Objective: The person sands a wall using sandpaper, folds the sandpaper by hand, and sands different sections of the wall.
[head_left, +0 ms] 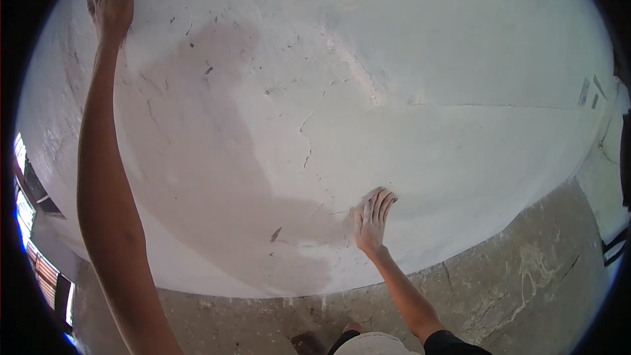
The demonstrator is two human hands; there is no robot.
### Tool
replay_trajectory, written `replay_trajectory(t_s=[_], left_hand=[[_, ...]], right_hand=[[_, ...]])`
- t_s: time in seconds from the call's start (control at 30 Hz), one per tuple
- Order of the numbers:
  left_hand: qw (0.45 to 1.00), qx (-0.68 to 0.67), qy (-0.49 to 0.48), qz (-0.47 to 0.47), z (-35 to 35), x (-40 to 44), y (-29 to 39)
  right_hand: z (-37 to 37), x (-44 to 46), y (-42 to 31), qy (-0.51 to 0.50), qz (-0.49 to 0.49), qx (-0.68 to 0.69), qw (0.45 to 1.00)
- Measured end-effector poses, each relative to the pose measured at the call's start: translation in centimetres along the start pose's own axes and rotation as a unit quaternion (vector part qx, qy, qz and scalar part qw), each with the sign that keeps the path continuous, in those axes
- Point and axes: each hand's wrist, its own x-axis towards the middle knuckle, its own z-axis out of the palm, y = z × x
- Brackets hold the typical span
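Note:
A large pale plastered wall [447,144] fills most of the view, marked by cracks, chips and rough spots. High at the upper left, my left hand [113,3] rests against it with fingers stretched upward; their tips are partly cut off by the frame edge. Lower down, right of the middle, my right hand [372,222] lies on the wall with its fingers extended and whitish with dust. I make out no tool in either hand. Close to the right hand, a short crack and small chips mark the surface. A thin vertical crack [303,133] runs above and left of that hand.
A stained concrete floor [526,269] meets the wall's lower edge. Below are a white rounded object [373,344] and part of a foot [353,327]. Bright window openings [25,213] show at the far left. Small switch-like plates [584,91] are on the right.

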Motion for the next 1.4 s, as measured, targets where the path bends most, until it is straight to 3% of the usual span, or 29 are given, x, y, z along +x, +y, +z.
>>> replay_trajectory(t_s=[0.13,0.2,0.37,0.5,0.63,0.7,0.77,0.93,1.07,1.27,1.4], left_hand=[[1.000,0.001,-0.001,-0.010,-1.6,0.5,1.7],[0.972,-0.006,-0.204,-0.119,-5.0,1.6,5.3],[0.972,-0.012,-0.202,-0.122,-5.3,1.6,5.8],[0.971,-0.011,-0.205,-0.121,-5.3,1.5,5.8],[0.970,-0.010,-0.209,-0.124,-5.3,1.7,5.5],[0.969,-0.008,-0.210,-0.132,-5.0,1.5,5.5],[0.979,-0.010,-0.129,-0.155,-4.0,0.8,5.2],[0.990,0.033,-0.089,-0.107,-2.8,0.6,3.0],[0.991,0.015,-0.085,-0.103,-2.9,0.2,3.3],[0.990,0.003,-0.085,-0.108,-3.2,0.7,3.7],[0.989,0.002,-0.089,-0.117,-3.2,0.8,4.1]], right_hand=[[1.2,5.4,-7.0,0.068,0.089,0.052,0.992],[1.1,7.6,-10.0,0.028,-0.035,0.030,0.999],[0.3,13.4,-15.4,0.032,-0.152,-0.001,0.988],[-4.4,20.7,-19.7,0.016,-0.263,-0.008,0.965],[-4.5,21.4,-19.8,0.038,-0.287,-0.023,0.957],[-3.9,18.9,-17.9,0.009,-0.308,-0.095,0.947],[-2.7,13.7,-14.0,-0.064,-0.316,-0.107,0.941],[-1.5,10.7,-12.2,-0.069,-0.289,-0.105,0.949],[-2.2,13.3,-14.6,-0.070,-0.290,-0.090,0.950],[-5.9,24.7,-22.9,0.009,-0.332,-0.024,0.943],[-5.0,25.9,-24.4,0.047,-0.337,0.002,0.940]])
